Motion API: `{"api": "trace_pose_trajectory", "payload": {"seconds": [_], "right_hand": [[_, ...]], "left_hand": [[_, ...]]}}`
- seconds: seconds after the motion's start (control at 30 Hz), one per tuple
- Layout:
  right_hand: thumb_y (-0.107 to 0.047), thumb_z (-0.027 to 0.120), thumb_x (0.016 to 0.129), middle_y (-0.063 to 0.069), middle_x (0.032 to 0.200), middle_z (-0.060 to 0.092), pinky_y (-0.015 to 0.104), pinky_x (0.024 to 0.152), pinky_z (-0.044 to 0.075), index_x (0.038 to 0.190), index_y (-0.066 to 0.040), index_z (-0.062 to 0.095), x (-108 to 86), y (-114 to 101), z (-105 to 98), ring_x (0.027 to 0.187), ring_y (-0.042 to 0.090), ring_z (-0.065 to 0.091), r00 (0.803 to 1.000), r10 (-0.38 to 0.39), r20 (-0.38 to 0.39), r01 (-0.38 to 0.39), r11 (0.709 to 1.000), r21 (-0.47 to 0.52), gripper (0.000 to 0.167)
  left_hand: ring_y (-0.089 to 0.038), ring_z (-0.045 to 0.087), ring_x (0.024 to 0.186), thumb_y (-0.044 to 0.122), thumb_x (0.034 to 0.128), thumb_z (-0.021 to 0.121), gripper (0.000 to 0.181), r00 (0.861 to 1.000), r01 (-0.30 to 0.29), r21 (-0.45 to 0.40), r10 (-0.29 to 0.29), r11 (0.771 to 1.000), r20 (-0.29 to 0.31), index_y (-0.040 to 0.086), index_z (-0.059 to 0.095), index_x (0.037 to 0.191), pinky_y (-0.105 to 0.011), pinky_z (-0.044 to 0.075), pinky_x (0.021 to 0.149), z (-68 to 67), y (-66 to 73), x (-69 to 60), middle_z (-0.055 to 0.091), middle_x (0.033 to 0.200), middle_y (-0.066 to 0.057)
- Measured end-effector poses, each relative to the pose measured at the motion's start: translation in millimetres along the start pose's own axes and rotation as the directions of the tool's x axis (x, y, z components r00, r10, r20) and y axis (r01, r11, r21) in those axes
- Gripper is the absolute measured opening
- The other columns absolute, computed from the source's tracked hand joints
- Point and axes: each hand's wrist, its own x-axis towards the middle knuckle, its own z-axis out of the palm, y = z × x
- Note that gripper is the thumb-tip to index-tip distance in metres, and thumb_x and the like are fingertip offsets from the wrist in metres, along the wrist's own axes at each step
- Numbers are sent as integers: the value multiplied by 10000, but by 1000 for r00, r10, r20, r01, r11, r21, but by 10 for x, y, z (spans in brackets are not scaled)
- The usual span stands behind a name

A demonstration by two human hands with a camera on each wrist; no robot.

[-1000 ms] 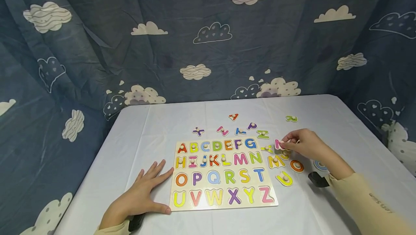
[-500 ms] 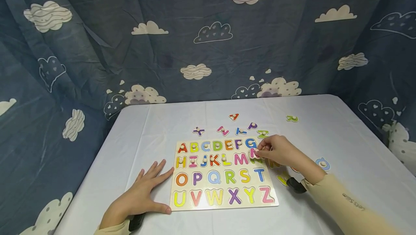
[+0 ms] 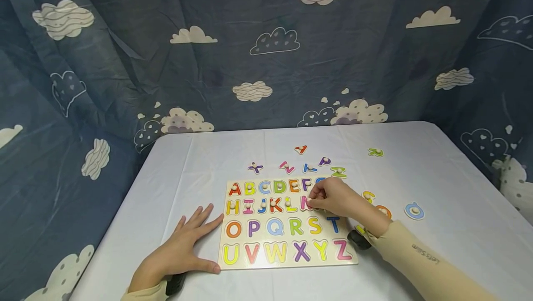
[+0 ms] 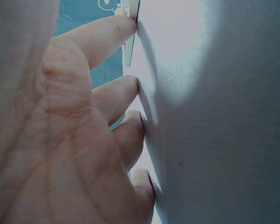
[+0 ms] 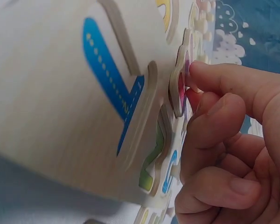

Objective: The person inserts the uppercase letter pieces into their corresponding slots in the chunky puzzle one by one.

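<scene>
My right hand (image 3: 339, 198) pinches a pink wooden letter M (image 3: 305, 203) between thumb and forefinger, right over the M recess of the alphabet puzzle board (image 3: 245, 241). In the right wrist view this letter M (image 5: 176, 91) sits slightly proud of the board; its knob is hidden by the fingertips. Knobbed letters A to L fill the recesses before it. Printed recesses from O to Z show in the lower rows, while the N recess lies behind my hand. My left hand (image 3: 187, 241) rests spread on the cloth, its forefinger and thumb touching the board's left edge.
Behind the board lie loose letters: a purple X (image 3: 256, 168), a pink Z (image 3: 286, 167), a blue T (image 3: 309, 168) and a green N (image 3: 339, 172). To the right are a blue Q (image 3: 414, 211) and an orange O (image 3: 384, 211), partly covered by my arm.
My right hand has carried the pink M leftward from the loose letters at the right, across the N recess, down to the M recess. The left hand has stayed still.
</scene>
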Motion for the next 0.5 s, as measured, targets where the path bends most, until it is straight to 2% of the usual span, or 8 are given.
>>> {"api": "trace_pose_trajectory", "payload": {"seconds": [0.33,0.5], "right_hand": [[-167,835,936,-31,706,601,226,645,408,850,-114,724,12,-32,37,671,100,524,1000,9,-20,-10,999,-51,150],[-191,842,933,-30,717,602,227,636,406,871,-119,740,-2,-16,6,685,105,527,1000,18,-5,-19,999,-31,139]], "left_hand": [[-479,106,1672,657,599,975,1229,1000,10,11,-10,1000,2,313,442,1652,-797,5,1278,-9,2,14,203,1810,-110],[-485,109,1669,656,605,973,1224,1000,5,6,-5,1000,6,306,444,1652,-801,10,1275,-7,2,6,206,1809,-117]]}}
